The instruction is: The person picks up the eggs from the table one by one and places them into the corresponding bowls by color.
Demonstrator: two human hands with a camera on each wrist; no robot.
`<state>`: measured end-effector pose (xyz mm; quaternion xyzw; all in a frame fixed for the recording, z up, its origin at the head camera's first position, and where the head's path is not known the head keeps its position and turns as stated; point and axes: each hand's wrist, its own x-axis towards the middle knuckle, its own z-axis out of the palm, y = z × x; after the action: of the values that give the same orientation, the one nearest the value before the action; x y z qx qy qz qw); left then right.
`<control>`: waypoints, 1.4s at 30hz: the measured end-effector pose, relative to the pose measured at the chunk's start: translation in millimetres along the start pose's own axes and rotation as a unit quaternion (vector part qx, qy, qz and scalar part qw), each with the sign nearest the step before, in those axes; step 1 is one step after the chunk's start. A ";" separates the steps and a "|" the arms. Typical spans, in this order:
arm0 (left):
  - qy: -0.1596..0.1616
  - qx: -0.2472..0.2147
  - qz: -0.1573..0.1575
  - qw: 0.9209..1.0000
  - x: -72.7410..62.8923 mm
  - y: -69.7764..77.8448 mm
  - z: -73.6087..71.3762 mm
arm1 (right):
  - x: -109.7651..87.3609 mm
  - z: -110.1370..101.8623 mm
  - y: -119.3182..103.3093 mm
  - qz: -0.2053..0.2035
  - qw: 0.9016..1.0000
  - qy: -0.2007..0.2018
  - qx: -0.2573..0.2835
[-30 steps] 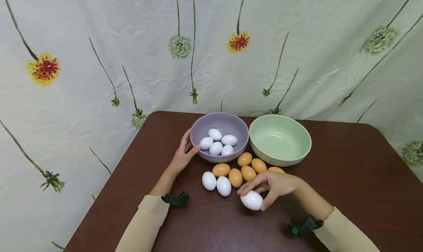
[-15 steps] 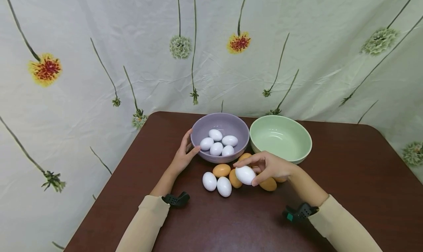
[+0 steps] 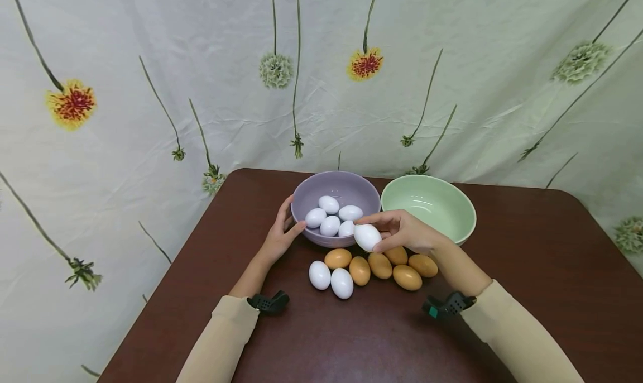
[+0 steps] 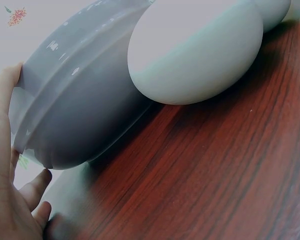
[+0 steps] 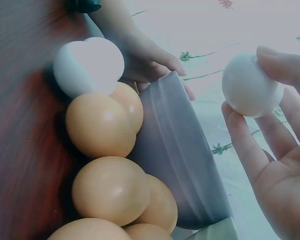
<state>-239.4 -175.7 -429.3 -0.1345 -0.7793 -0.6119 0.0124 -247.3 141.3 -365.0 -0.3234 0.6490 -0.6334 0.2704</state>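
Note:
My left hand (image 3: pixel 278 239) holds the purple bowl (image 3: pixel 346 183) at its left side, thumb at the rim and fingers along the outer wall. Several white eggs (image 3: pixel 329 205) lie inside that bowl. With fingertips and thumb, my right hand (image 3: pixel 413 231) pinches another white egg (image 3: pixel 367 238), raised at the bowl's front right rim. The right wrist view shows this held egg (image 5: pixel 251 86) above the rim level. On the table in front of the bowls lie two white eggs (image 3: pixel 342 284) and several brown eggs (image 3: pixel 407 277), some partly hidden by my right hand.
A light green bowl (image 3: pixel 427 196) stands right of the purple one, nearly touching it, its front left part behind my right hand. The dark reddish-brown table (image 3: pixel 321 338) ends at the back against a flower-printed cloth (image 3: pixel 321 81).
My right hand has lifted the white egg from the table's front area, carrying it away from me and leftward over the brown eggs to the purple bowl's rim. The left hand stays put.

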 end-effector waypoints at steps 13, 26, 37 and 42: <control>0.004 -0.004 -0.001 1.000 -0.1 0.7 -0.4 | 31.3 -10.8 -7.8 0.000 0.999 0.052 0.009; 0.002 -0.002 0.005 1.000 1.2 -0.1 0.0 | 62.6 -13.1 -3.2 0.049 0.988 0.148 -0.002; 0.004 -0.006 0.007 1.000 4.0 -11.1 -1.3 | 89.9 -2.2 10.5 0.075 0.958 0.277 0.008; 0.019 -0.005 0.022 1.000 11.1 -36.9 -0.3 | 102.3 3.9 15.9 0.072 0.941 0.329 0.018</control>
<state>-258.4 -181.7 -462.3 -0.1405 -0.7728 -0.6176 0.0401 -311.5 60.6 -375.1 -0.0447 0.7120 -0.6947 0.0924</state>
